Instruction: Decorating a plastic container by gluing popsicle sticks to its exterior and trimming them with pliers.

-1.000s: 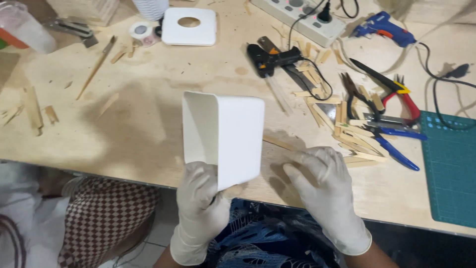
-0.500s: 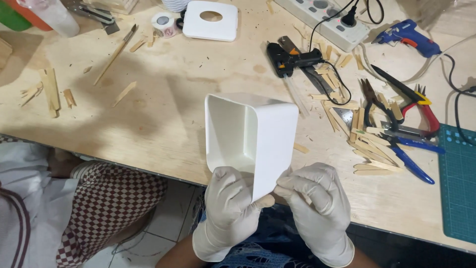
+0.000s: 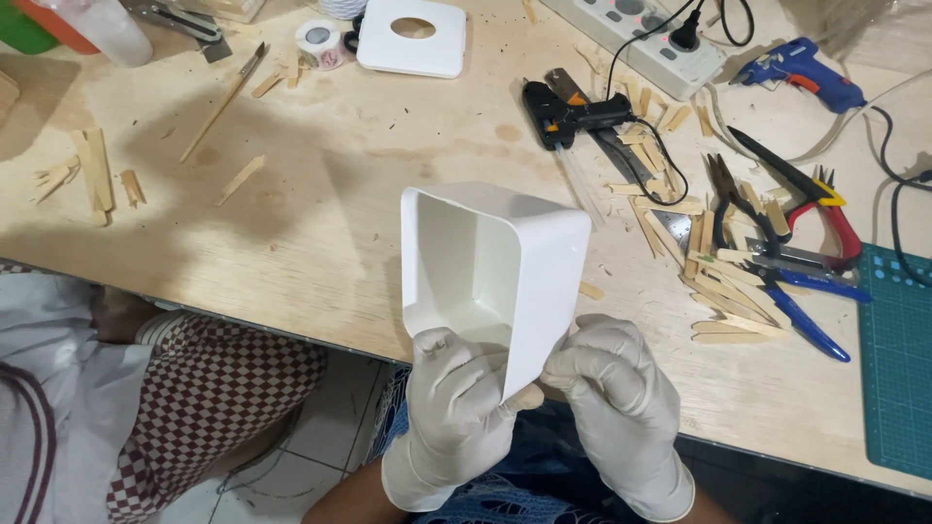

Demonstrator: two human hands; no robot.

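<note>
I hold a white plastic box-shaped container [image 3: 505,272] over the near edge of the wooden table [image 3: 320,223], its open mouth turned left so the hollow inside shows. My left hand [image 3: 456,408], in a pale glove, grips its lower edge with the thumb inside the opening. Gloved too, my right hand [image 3: 616,398] clasps the lower right side of the container. Both hands sit just off the table's front edge, above my lap.
Wooden sticks [image 3: 723,291] lie scattered right, beside pliers and cutters [image 3: 806,228], a black glue gun [image 3: 573,112], a blue glue gun [image 3: 801,68], a power strip [image 3: 641,29] and a green mat [image 3: 898,359]. A white lid [image 3: 413,39] sits far. A person in checkered cloth [image 3: 209,388] sits left.
The container has turned so more of its open inside faces me, and it has shifted slightly right. Both hands stay on its lower end.
</note>
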